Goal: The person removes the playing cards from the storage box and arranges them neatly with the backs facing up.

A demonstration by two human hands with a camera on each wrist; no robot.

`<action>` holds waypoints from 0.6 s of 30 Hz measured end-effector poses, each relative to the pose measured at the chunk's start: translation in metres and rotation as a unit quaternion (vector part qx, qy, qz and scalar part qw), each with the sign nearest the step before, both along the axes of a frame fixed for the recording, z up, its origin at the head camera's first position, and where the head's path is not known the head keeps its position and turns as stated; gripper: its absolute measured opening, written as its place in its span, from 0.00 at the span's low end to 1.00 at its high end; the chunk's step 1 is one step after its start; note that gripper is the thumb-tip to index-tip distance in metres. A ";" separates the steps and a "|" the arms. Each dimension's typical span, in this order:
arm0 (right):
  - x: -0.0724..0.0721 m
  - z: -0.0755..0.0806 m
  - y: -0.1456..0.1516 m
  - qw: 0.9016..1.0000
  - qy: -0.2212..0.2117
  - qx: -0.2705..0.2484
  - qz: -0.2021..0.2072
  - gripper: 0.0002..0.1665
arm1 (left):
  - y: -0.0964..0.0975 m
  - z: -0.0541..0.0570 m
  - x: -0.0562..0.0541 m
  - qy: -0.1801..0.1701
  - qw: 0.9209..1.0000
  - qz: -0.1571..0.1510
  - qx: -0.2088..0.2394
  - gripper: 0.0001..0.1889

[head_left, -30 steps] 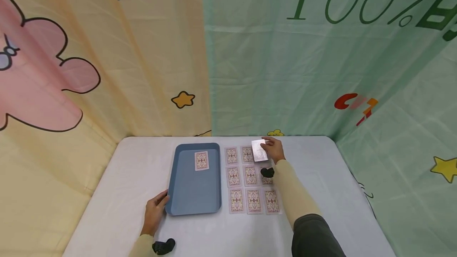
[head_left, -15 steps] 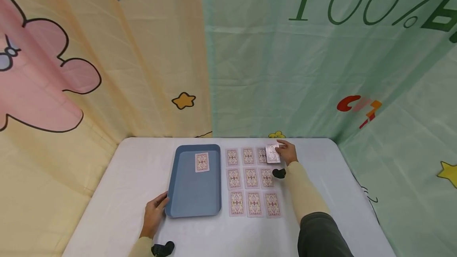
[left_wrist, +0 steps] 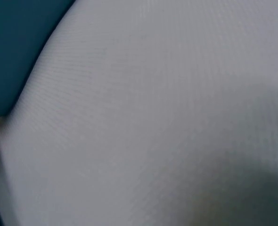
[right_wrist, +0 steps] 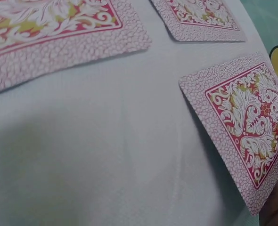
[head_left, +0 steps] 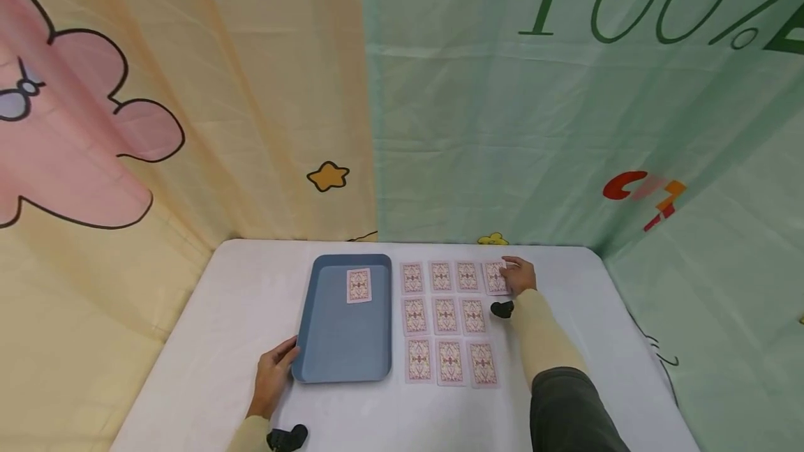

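Note:
At the right end of the far row, my right hand [head_left: 520, 276] pinches a playing card [right_wrist: 252, 127] with a red, white and yellow patterned back. The thumb lies on its face-up back, and a shadow under its near edge shows that side slightly raised. My left hand [head_left: 270, 375] holds the blue tray [head_left: 342, 361] at its lower left edge, thumb at the rim; its other fingertips are partly hidden. One matching card [head_left: 359, 286] lies back up in the upper part of the tray. In the left wrist view only the tray's corner [left_wrist: 16, 56] shows clearly.
Several matching cards [head_left: 445, 316] lie back up in three rows between the tray and my right arm. The white table [head_left: 239, 298] ends against printed curtains [head_left: 477, 124] at the back and sides. Black wrist cameras [head_left: 287, 437] sit on both wrists.
My right hand has moved right with the card, from above the far row to its right end, and lowered it almost flat beside the third card. The left hand stays at the tray.

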State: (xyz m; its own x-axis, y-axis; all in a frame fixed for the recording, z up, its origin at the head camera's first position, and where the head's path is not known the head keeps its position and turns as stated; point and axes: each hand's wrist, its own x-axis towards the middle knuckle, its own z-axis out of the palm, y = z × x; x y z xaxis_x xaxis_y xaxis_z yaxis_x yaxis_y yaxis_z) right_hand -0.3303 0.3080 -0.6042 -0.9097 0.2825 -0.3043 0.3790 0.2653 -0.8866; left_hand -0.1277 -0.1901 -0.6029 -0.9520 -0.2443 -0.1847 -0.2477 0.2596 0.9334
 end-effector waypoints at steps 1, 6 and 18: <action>0.000 0.000 0.000 1.000 -0.004 0.005 0.000 0.24 | 0.000 0.000 0.000 0.003 1.000 0.000 0.003 0.21; -0.001 0.002 -0.002 0.998 -0.009 0.056 0.013 0.24 | 0.000 0.001 -0.002 0.003 1.000 -0.001 0.005 0.21; 0.000 0.004 -0.006 0.996 0.000 0.085 -0.003 0.23 | 0.000 -0.002 -0.001 0.001 1.000 0.006 0.011 0.21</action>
State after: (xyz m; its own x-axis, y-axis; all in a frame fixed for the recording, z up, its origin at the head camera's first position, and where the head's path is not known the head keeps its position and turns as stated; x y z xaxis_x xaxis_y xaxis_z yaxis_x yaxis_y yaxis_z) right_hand -0.3305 0.3023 -0.5998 -0.9079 0.3352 -0.2517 0.3808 0.4086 -0.8295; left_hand -0.1284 -0.1903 -0.6050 -0.9493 -0.2513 -0.1889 -0.2496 0.2370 0.9389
